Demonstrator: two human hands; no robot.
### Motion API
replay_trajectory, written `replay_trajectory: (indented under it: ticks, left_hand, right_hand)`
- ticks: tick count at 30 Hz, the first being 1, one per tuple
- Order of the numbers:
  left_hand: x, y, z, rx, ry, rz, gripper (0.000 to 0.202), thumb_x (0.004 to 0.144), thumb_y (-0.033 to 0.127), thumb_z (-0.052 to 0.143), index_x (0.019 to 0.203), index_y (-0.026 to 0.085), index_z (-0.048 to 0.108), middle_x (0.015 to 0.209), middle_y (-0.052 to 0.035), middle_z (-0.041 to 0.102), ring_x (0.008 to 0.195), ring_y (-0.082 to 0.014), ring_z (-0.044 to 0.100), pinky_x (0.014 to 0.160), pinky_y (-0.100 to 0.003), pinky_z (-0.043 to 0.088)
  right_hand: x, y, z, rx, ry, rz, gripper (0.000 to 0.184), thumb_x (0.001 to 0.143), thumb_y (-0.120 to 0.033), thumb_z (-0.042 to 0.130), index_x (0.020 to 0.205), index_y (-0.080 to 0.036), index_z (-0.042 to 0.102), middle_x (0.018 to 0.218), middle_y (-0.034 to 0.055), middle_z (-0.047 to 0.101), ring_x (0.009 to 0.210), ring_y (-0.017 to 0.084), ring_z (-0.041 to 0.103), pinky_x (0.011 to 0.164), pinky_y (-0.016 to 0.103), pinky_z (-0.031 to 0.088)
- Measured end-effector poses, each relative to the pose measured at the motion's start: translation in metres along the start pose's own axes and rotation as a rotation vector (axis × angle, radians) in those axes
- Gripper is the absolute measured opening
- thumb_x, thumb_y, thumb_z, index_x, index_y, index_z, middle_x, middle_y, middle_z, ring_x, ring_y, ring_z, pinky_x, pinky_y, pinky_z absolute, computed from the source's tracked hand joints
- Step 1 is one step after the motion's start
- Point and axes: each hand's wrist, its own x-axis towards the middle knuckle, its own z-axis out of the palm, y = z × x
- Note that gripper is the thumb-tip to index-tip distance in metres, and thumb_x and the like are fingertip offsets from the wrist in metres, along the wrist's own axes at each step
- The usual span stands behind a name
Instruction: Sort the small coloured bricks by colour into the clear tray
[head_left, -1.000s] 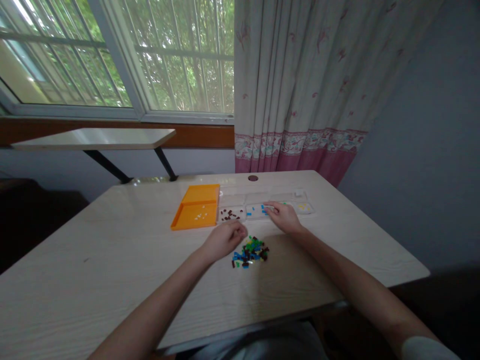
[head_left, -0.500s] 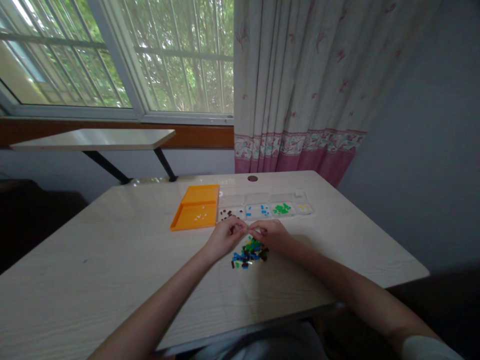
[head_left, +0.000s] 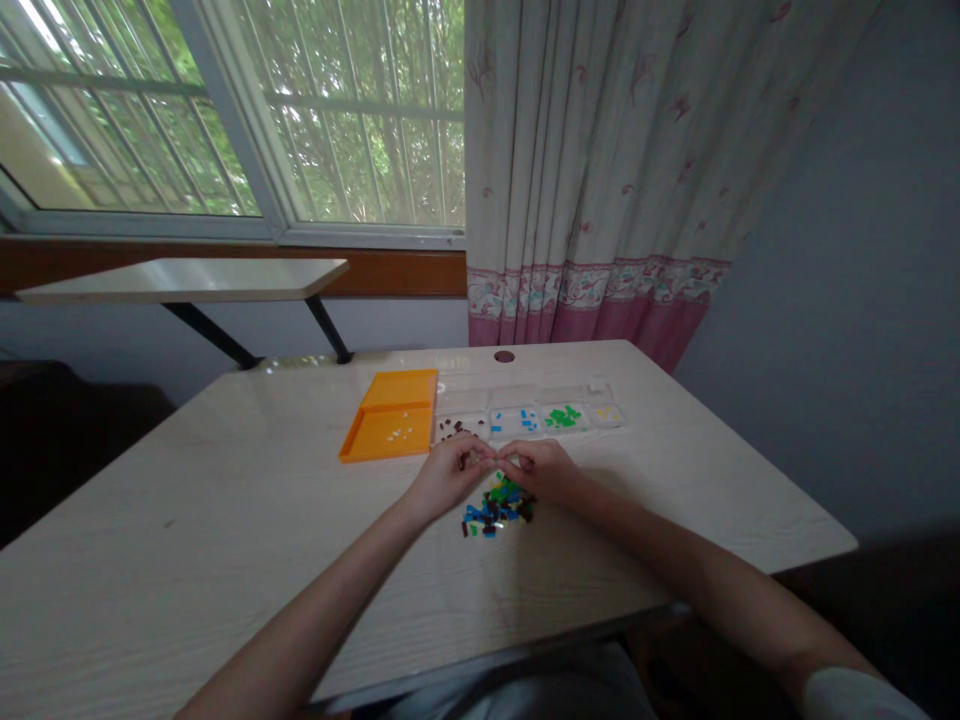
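Observation:
My left hand [head_left: 454,470] and my right hand [head_left: 546,470] meet fingertip to fingertip above a mixed pile of small toy bricks [head_left: 495,508]. Both are closed in a pinch, and whatever lies between the fingertips is too small to name. The pile holds blue, green, dark brown and some yellow pieces. Just beyond my hands, clear plastic boxes hold brown pieces [head_left: 452,428], blue pieces [head_left: 529,420], green pieces [head_left: 562,415] and yellow pieces [head_left: 606,413]. An open orange case [head_left: 360,440] on their left has several white pieces [head_left: 400,432] in it.
Everything rests on a pale wooden table [head_left: 262,520], its front edge close to my body. A raised shelf [head_left: 187,280] on black legs stands at the back left. A round cable hole [head_left: 504,357] sits near the back edge, before a curtain [head_left: 592,200].
Both hands keep their pinch at nearly the same place over the pile. The whole view has shifted very slightly; the bricks and boxes look unmoved.

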Motion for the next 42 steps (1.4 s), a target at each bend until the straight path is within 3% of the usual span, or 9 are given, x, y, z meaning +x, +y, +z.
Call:
replay_trajectory:
  ticks: [5,14,18,26,31,37,42]
  left_hand:
    - [0.0,-0.0014,0.0016,-0.069,-0.02,-0.006,0.019,0.078,0.031,0.052,0.077,0.014,0.06,0.07,-0.0015,0.056,0.063,-0.0117,0.047,0.056,-0.02,0.035]
    - [0.0019,-0.0062,0.0058,-0.301,-0.082,-0.093,0.03,0.076,0.041,0.053,0.072,0.012,0.059,0.064,-0.0006,0.056,0.061,-0.011,0.048,0.057,-0.02,0.037]
    - [0.0024,-0.0094,0.0064,-0.36,-0.102,-0.103,0.032,0.074,0.043,0.054,0.071,0.011,0.061,0.064,-0.0014,0.058,0.061,-0.0115,0.05,0.059,-0.021,0.038]
    - [0.0014,-0.0042,0.0048,-0.336,-0.075,-0.143,0.025,0.071,0.036,0.058,0.071,0.011,0.062,0.063,-0.0011,0.058,0.059,-0.0109,0.05,0.057,-0.021,0.038]
    - [0.0013,-0.0086,0.007,-0.323,-0.074,-0.144,0.028,0.072,0.038,0.058,0.073,0.011,0.064,0.062,-0.0018,0.059,0.057,-0.011,0.051,0.054,-0.021,0.037]
    - [0.0007,-0.0082,0.0065,-0.237,-0.058,-0.166,0.027,0.071,0.038,0.059,0.071,0.012,0.066,0.058,-0.001,0.059,0.054,-0.0108,0.05,0.049,-0.02,0.035]
    - [0.0006,-0.0077,0.0052,-0.214,-0.044,-0.16,0.025,0.072,0.036,0.059,0.073,0.012,0.066,0.059,-0.0014,0.059,0.054,-0.0107,0.049,0.049,-0.02,0.036]
  right_hand:
    - [0.0,0.0007,-0.002,-0.044,0.025,-0.051,0.017,0.078,-0.032,0.054,0.079,-0.02,0.065,0.046,-0.0046,0.054,0.041,0.007,0.045,0.047,0.017,0.032]
    - [0.0019,0.0015,-0.0021,-0.048,0.115,-0.173,0.019,0.082,-0.031,0.051,0.078,-0.019,0.066,0.051,-0.0028,0.059,0.043,0.007,0.048,0.049,0.017,0.034]
    - [0.0015,0.0009,-0.0034,-0.05,0.095,-0.186,0.02,0.082,-0.03,0.05,0.078,-0.019,0.066,0.048,-0.0037,0.056,0.042,0.007,0.046,0.048,0.017,0.033]
    - [-0.001,0.0019,-0.0021,0.023,0.046,-0.106,0.016,0.077,-0.029,0.052,0.08,-0.02,0.065,0.043,-0.0061,0.048,0.039,0.006,0.041,0.046,0.017,0.032]
    - [-0.0007,0.0024,-0.0021,0.015,0.052,-0.133,0.016,0.077,-0.027,0.052,0.08,-0.02,0.066,0.043,-0.0062,0.047,0.039,0.006,0.04,0.046,0.017,0.033]
    - [0.0008,-0.0002,-0.0034,-0.042,0.095,-0.193,0.017,0.078,-0.027,0.051,0.076,-0.021,0.067,0.045,-0.0042,0.053,0.041,0.007,0.044,0.049,0.018,0.034]
    - [0.0,-0.0013,-0.0018,-0.104,0.088,-0.157,0.018,0.079,-0.027,0.051,0.077,-0.021,0.067,0.05,-0.0019,0.059,0.046,0.009,0.05,0.053,0.019,0.036]
